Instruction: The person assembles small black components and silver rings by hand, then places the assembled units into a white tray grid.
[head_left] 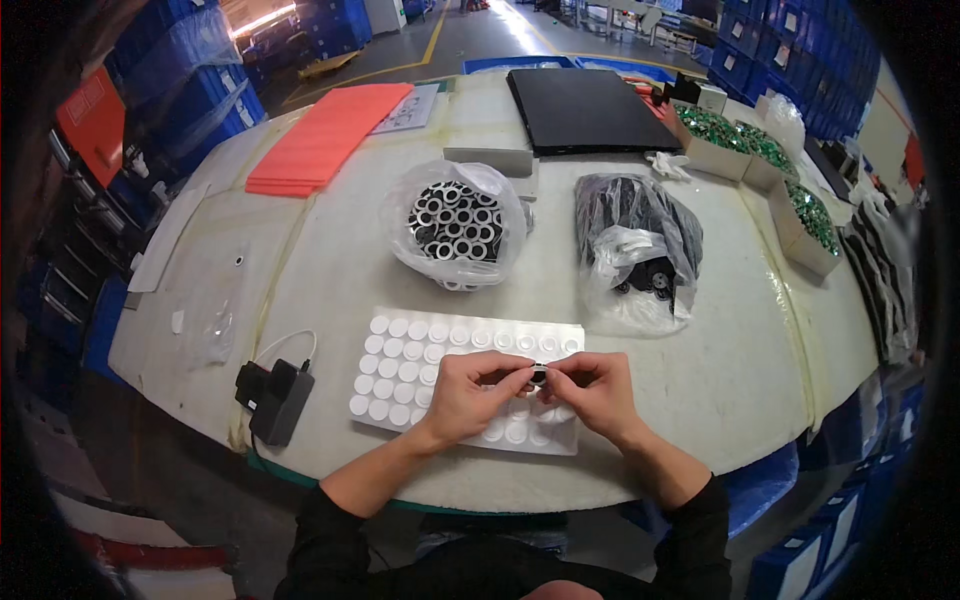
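Observation:
Between the fingertips of both hands is a small round black part with a pale rim point(539, 376). My left hand point(474, 392) pinches it from the left, and my right hand point(596, 390) from the right. Beneath them lies a white tray point(368, 425) with rows of round white caps point(398, 328); my hands cover part of its right half. Beyond the tray, a clear plastic bag point(402, 205) stands open, full of silver-and-black rings point(455, 218). To its right, another clear bag point(640, 250) holds black parts.
A black power adapter point(283, 400) with a white cable lies left of the tray. Coral foam sheets point(330, 135) and a black panel point(590, 110) lie at the far side. Boxes of green parts point(712, 130) line the back right. Blue crates point(205, 105) are stacked around the table point(340, 260).

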